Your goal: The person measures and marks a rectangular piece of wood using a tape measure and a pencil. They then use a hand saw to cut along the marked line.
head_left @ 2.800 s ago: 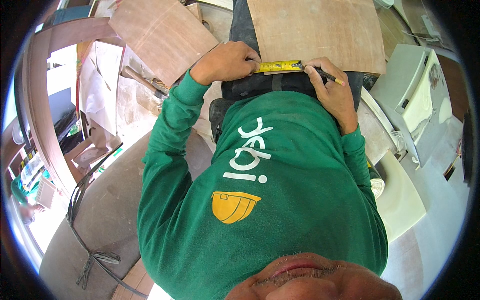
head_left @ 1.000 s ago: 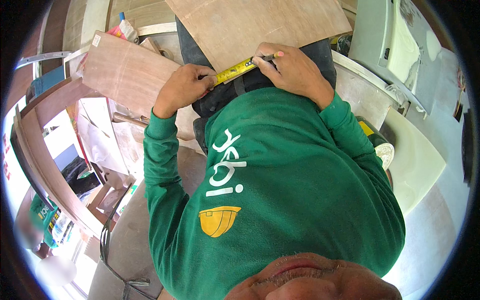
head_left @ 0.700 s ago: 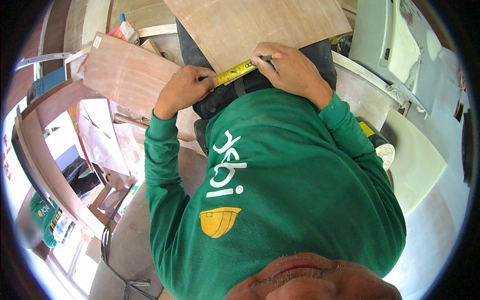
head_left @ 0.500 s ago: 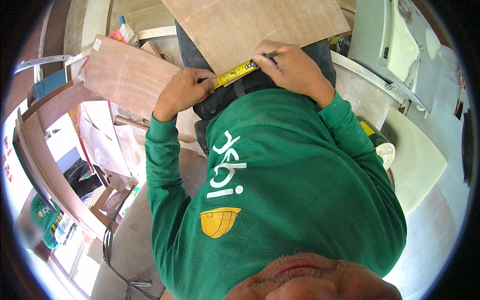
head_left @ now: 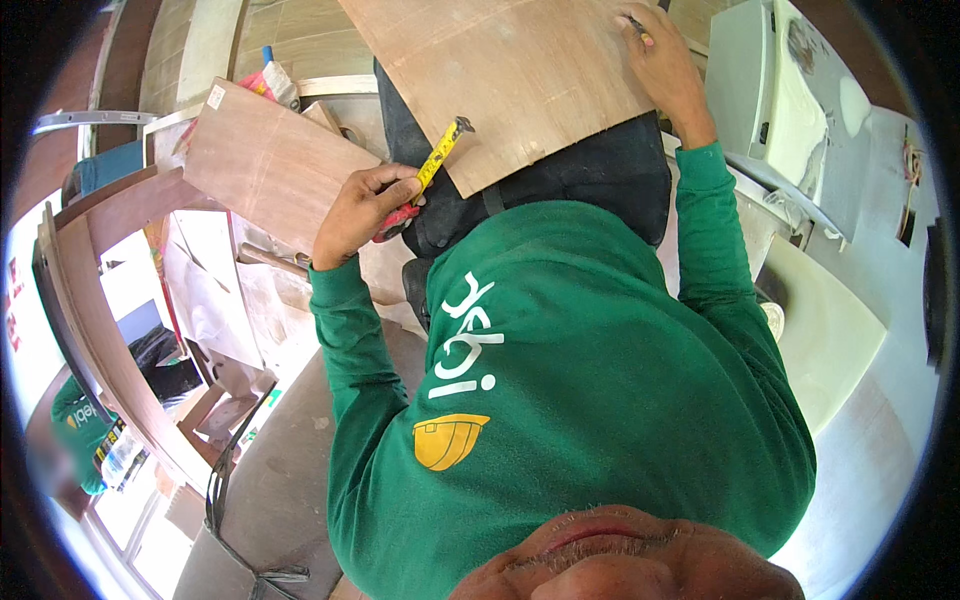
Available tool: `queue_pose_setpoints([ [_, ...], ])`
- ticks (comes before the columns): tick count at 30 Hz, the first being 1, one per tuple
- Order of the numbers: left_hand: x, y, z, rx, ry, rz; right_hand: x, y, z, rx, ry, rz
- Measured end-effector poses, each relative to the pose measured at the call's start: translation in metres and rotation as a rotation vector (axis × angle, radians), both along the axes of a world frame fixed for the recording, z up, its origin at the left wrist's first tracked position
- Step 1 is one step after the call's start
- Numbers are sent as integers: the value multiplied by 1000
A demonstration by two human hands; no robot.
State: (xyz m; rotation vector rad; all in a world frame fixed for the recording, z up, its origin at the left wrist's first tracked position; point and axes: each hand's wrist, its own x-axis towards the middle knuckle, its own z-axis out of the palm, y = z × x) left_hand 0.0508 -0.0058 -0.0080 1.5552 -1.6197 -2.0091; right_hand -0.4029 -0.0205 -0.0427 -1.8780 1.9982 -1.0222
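Note:
My left hand (head_left: 350, 215) grips a tape measure with a red case, its yellow blade (head_left: 434, 166) sticking out a short way. The blade's hooked end is up beside the left edge of a plywood board (head_left: 520, 90), which lies across my lap on dark trousers (head_left: 590, 175). At the board's far right, my right hand (head_left: 668, 70) is closed around a small pencil-like marking tool (head_left: 640, 32), its fingers close to the wood. Part of that tool is hidden by the fingers.
A second plywood piece (head_left: 275, 165) leans to the left. A pale cabinet-like panel (head_left: 740, 80) stands at the far right. Black cords (head_left: 225, 500) hang over a grey padded surface (head_left: 300, 440). Another person in a green top (head_left: 82, 425) is at the far left.
My right hand has left the tape's end and moved away to the board's far right. The blade now points up more steeply, and the left hand has tilted with it.

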Motion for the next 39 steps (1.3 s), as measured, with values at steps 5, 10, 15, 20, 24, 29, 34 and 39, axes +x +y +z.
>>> queue_pose_setpoints([
  [5,1,5,-4,-4,128,292,-12,-11,-10,16,26,-111],
  [10,0,-7,-16,51,300,391,-33,-15,-26,-42,33,-356],
  [15,-17,-26,-15,7,290,365,-42,-29,-23,317,-77,-336],
  [20,-25,-43,-3,-47,251,338,-72,-57,-30,159,-72,-152],
  [24,-17,-47,-2,-53,269,339,-97,-110,-42,143,49,-24],
  [29,-21,-39,4,-78,282,458,-90,-163,-34,256,119,145],
  [34,-7,-36,-5,-80,257,505,-87,-178,-42,219,130,231],
  [39,0,-38,-7,-51,262,493,-96,-188,-73,98,158,187],
])
